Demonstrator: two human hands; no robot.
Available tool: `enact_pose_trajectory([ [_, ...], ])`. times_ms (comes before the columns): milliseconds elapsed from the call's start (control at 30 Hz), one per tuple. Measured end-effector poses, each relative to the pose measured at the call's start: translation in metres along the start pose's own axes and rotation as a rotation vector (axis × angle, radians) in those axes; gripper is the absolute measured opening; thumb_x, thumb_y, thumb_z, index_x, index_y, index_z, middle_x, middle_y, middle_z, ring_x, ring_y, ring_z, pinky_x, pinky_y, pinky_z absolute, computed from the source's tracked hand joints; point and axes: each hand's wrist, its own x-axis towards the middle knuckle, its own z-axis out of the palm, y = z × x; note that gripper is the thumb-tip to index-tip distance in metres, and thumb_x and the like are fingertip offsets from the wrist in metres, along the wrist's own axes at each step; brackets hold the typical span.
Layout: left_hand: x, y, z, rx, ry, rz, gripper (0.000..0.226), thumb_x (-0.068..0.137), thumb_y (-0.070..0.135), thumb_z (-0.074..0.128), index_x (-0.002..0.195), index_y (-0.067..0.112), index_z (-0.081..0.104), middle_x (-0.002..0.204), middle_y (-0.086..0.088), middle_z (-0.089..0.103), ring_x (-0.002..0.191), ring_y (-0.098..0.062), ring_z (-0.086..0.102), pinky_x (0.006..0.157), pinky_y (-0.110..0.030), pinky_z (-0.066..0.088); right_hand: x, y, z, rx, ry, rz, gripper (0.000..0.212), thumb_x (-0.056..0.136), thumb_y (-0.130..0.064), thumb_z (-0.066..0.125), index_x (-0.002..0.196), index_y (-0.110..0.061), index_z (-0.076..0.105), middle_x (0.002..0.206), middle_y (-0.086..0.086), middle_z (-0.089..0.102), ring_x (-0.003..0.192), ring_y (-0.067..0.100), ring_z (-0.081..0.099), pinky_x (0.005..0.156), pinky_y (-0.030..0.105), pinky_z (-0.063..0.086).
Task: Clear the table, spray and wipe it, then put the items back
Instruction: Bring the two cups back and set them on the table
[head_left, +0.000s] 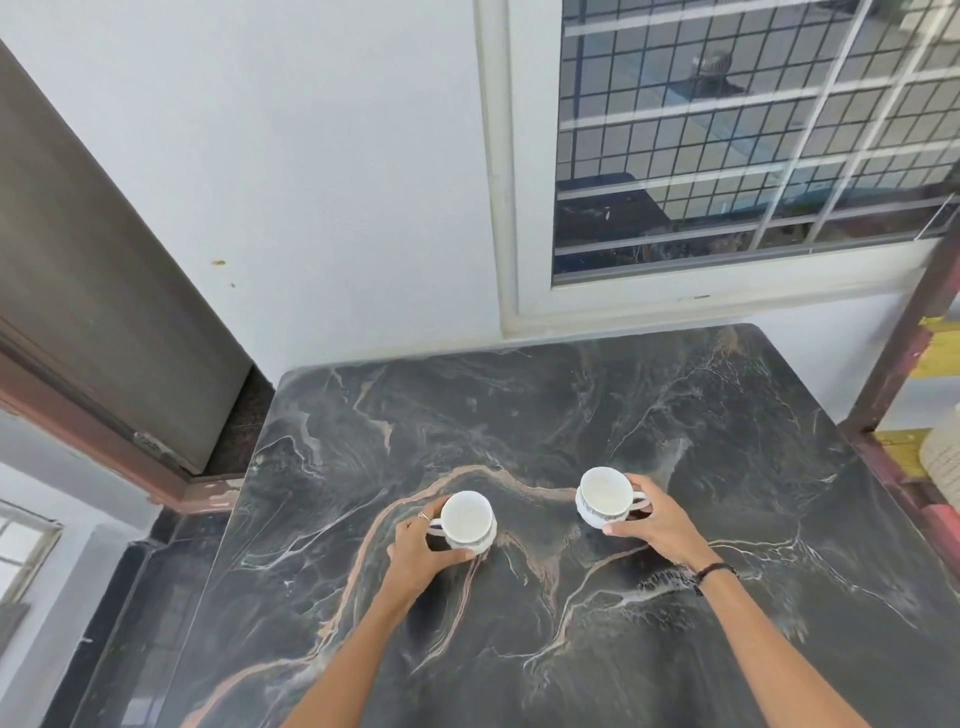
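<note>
Two white cups sit on a dark marble table (545, 415). My left hand (421, 545) grips the left cup (467, 519) from its left side, fingers curled round the handle and thumb under the rim. My right hand (657, 525) grips the right cup (602, 496), which has a dark patterned band, from its right side at the handle. Both cups are upright and look empty inside.
A white wall and a barred window (753, 145) stand behind the table. At the right edge is a reddish-brown frame (904, 353) with a pale object (943, 462) beside it. A dark door (93, 291) is at the left.
</note>
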Motion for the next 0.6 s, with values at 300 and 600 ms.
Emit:
enact_pose_trajectory([
  [300, 0.009, 0.001, 0.000, 0.021, 0.005, -0.026, 0.082, 0.050, 0.054, 0.078, 0.124, 0.039, 0.045, 0.120, 0.012, 0.055, 0.121, -0.017, 0.041, 0.105, -0.040, 0.031, 0.003, -0.004, -0.002, -0.114, 0.001, -0.016, 0.066, 0.060, -0.022, 0.087, 0.115, -0.031, 0.052, 0.114, 0.001, 0.061, 0.100, 0.018, 0.058, 0.084, 0.024, 0.038],
  [600, 0.011, 0.002, -0.007, -0.038, -0.026, -0.005, 0.085, 0.046, 0.056, 0.082, 0.123, 0.039, 0.049, 0.119, 0.015, 0.060, 0.116, -0.011, 0.051, 0.102, -0.043, 0.041, -0.012, -0.003, -0.010, -0.122, -0.001, -0.020, 0.060, 0.067, -0.019, 0.082, 0.115, -0.030, 0.049, 0.112, -0.002, 0.057, 0.099, 0.017, 0.053, 0.071, 0.014, 0.037],
])
